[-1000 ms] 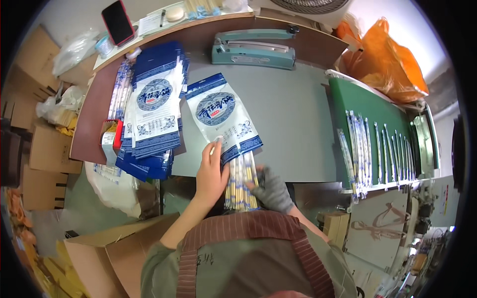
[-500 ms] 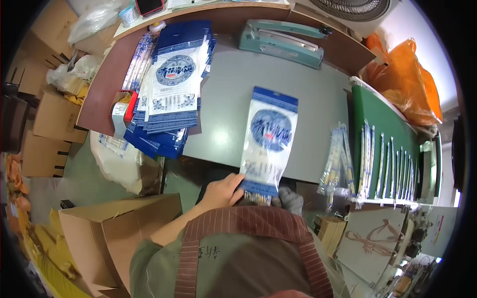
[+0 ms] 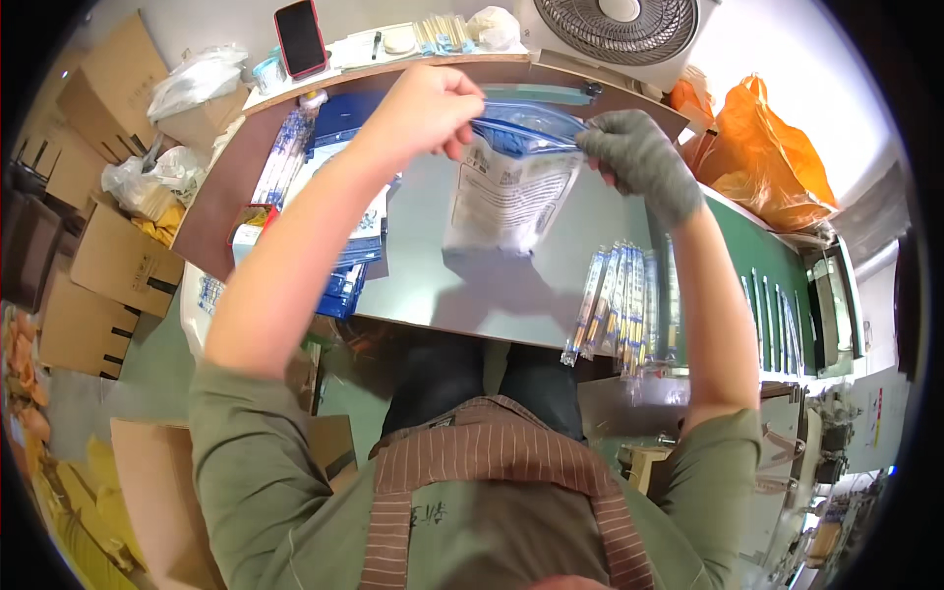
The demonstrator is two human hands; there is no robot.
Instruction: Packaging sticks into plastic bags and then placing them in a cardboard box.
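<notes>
As hands grip bag btwn, arms fwd

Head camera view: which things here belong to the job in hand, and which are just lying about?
Seem part of the job:
zip bag, held near its top by the bare left hand and gloved right hand
wrapped sticks at the table's near edge
stacked bags on the left

Probably just lying about:
phone
fan
orange bag
</notes>
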